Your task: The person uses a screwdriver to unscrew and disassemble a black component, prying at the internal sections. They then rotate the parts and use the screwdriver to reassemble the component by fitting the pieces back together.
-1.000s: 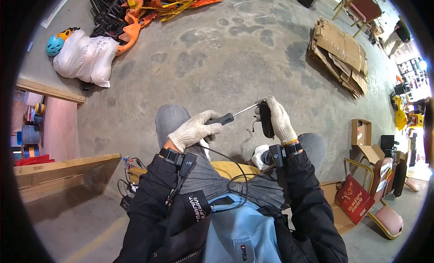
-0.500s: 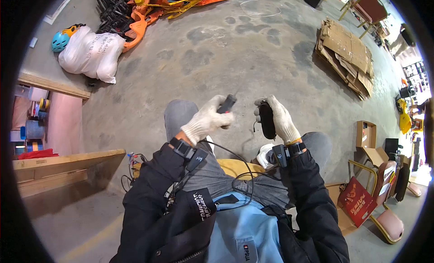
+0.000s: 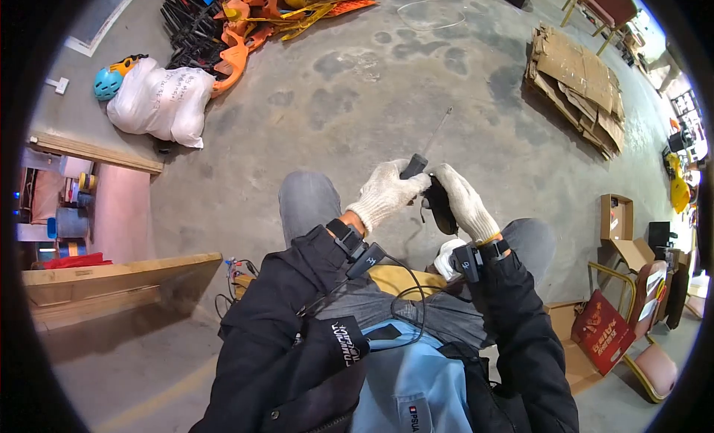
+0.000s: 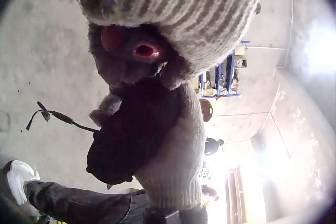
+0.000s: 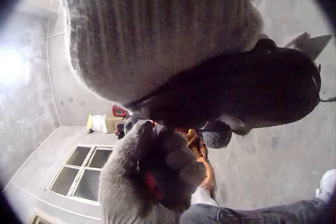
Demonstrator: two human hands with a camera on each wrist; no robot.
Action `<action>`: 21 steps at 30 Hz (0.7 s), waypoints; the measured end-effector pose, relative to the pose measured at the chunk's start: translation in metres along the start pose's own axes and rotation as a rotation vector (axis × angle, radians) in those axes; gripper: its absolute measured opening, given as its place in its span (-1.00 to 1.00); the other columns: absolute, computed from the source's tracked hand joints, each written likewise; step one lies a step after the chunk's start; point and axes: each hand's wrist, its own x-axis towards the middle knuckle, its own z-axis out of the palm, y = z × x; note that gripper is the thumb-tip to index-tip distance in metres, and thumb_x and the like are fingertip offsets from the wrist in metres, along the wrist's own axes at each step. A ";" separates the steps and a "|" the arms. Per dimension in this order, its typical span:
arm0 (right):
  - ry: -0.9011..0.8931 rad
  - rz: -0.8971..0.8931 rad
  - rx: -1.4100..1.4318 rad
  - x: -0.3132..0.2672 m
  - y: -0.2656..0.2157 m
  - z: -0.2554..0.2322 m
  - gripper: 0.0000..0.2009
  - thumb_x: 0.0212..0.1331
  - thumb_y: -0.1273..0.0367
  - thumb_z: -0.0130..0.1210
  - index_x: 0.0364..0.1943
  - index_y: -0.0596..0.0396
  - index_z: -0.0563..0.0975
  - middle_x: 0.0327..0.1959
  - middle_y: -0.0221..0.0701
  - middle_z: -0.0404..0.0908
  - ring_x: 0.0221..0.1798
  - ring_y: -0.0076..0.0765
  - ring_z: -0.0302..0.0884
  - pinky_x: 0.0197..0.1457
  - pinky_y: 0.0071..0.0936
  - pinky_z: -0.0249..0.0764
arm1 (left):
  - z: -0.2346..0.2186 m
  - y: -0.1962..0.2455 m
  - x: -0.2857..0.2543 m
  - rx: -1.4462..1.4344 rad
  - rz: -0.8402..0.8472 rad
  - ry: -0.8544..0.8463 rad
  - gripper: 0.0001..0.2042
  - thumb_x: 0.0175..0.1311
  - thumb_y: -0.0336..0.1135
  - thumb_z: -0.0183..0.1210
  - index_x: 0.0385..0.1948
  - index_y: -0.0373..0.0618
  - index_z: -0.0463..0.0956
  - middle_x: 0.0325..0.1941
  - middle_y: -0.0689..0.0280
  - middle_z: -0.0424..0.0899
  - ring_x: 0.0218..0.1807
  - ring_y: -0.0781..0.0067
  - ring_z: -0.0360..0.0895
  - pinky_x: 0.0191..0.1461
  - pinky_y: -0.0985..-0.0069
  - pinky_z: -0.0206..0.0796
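My left hand (image 3: 388, 193), in a whitish knit glove, grips a screwdriver (image 3: 414, 166) by its black handle. Its thin shaft points forward and slightly right, away from both hands. In the left wrist view, the handle's butt end (image 4: 146, 50) shows red with a hole. A matching glove covers my right hand (image 3: 462, 201), which holds a dark, elongated, rounded part (image 3: 442, 207) against its palm. From that part hangs a short cable (image 4: 63, 117) with a small connector. The left fingertips are right beside the part's upper end, overlapping it in the head view.
Concrete floor spreads ahead. Flattened cardboard (image 3: 576, 87) lies at right, a white sack (image 3: 167, 102) and orange-yellow parts (image 3: 245, 31) at upper left. A wooden board edge (image 3: 123, 269) stands left. A black cable (image 3: 422, 284) loops over my lap; a red box (image 3: 602, 331) sits right.
A second ago the screwdriver's tip was at the dark part's upper end. The left hand has since drawn it away, turned the shaft forward and come close to the right hand.
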 end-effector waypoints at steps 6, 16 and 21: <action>-0.044 -0.048 -0.053 -0.001 -0.002 0.001 -0.62 0.65 0.11 -0.16 0.07 0.09 0.58 -0.22 -0.43 0.63 -0.19 -0.52 0.54 -0.05 -0.49 0.50 | 0.002 0.009 0.000 0.001 -0.059 -0.034 -0.67 0.29 -0.12 0.34 -0.14 -0.22 0.70 -0.33 0.33 0.73 -0.35 0.56 0.62 -0.21 0.53 0.51; -0.120 -0.097 -0.152 -0.005 -0.012 0.001 -0.61 0.63 0.09 -0.11 0.04 0.11 0.58 -0.23 -0.42 0.63 -0.24 -0.51 0.56 -0.09 -0.47 0.53 | 0.003 -0.009 0.010 -0.199 -0.081 -0.099 -0.76 0.30 -0.24 0.31 -0.14 -0.20 0.70 -0.31 0.32 0.76 -0.42 0.59 0.58 -0.34 0.57 0.47; -0.028 -0.044 -0.199 -0.002 -0.012 -0.009 -0.59 0.59 0.06 -0.05 0.04 0.13 0.58 -0.21 -0.39 0.66 -0.26 -0.46 0.60 -0.10 -0.46 0.54 | -0.004 -0.010 0.002 -0.275 -0.086 -0.127 -0.80 0.31 -0.26 0.31 -0.19 -0.19 0.65 -0.39 0.36 0.66 -0.44 0.57 0.58 -0.31 0.53 0.51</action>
